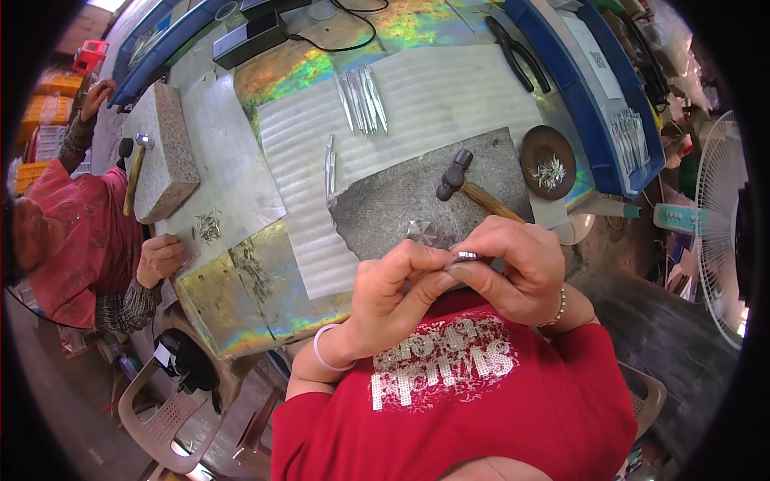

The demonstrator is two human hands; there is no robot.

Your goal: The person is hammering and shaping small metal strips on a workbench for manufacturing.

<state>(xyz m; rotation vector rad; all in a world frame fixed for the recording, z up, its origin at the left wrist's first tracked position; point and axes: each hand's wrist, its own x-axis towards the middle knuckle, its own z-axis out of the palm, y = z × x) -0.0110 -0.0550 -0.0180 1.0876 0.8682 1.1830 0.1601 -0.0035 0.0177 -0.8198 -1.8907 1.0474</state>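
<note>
The head view showed a small metal piece (pixel 463 257) pinched between the fingertips of the left hand (pixel 393 293) and right hand (pixel 513 268), just short of the grey stone slab (pixel 401 204); a fitting step was judged in hand, with steady alignment needed next. On the slab a hammer (pixel 465 186) was laid, beyond it a bundle of metal strips (pixel 361 100), and nothing was seen to stand in the way.

I see a shiny rainbow table (pixel 265 297). On it lies a white ridged sheet (pixel 449 104) with a flat grey stone (pixel 401 208). A hammer (pixel 461 180) rests on the stone. Metal strips (pixel 361 100) lie on the sheet. A brown dish (pixel 536 152), pliers (pixel 517 52) and a big stone block (pixel 164 152) sit there too.
</note>
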